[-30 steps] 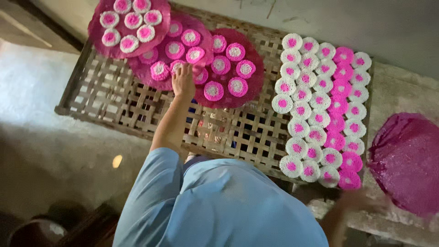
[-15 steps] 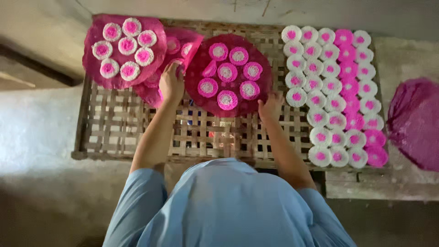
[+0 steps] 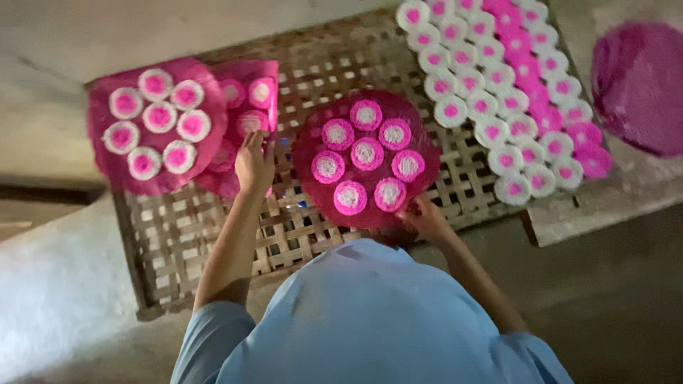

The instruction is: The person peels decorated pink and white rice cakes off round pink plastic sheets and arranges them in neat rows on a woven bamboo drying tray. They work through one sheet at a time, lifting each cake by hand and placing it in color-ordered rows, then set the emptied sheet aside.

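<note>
Below, right hand [image 3: 425, 215] grip pinching round pink tray [image 3: 366, 158], woven bamboo rack [image 3: 213, 227], left unclear

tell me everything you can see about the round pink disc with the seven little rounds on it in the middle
The middle pink disc is a round, thin, deep pink sheet, seemingly leaf or paper, lying flat on the woven bamboo rack. It carries seven small rounds with bright pink rims and pale centres, six ringed about one in the middle. The right hand touches its near edge. The left hand is off to its left, by another disc. The picture is slightly blurred.
</note>
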